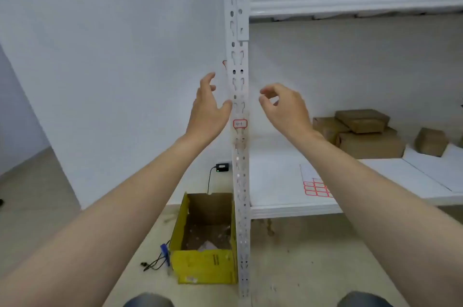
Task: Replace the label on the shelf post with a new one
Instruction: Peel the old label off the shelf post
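1. At the front-left corner of the white shelving, the shelf post (239,86) stood upright. It was slotted metal and looked rigid, so it should give firm backing for peeling or pressing.
2. Lower shelf (288,209) carried brown cartons (370,136), well back on the right.
3. Yellow box (205,266) sat open on the floor, just left of the post's foot.
4. Left hand (209,106) hovered just left of the post, fingers spread and relaxed, thumb close to the post's edge; contact could not be told. Right hand (283,103) hovered right of the post, apart from it, fingers loosely curled, forefinger and thumb near each other, nothing seen between them.
5. Sheet of blank labels (317,189), red-bordered, lay flat near the shelf's front edge, partly hidden by the right forearm.
6. Old label (240,123) was stuck to the post's front face, below both hands; its writing was unreadable. Judged thin, near weightless and apt to tear. Best lifted at a corner with a fingernail, then peeled slowly.
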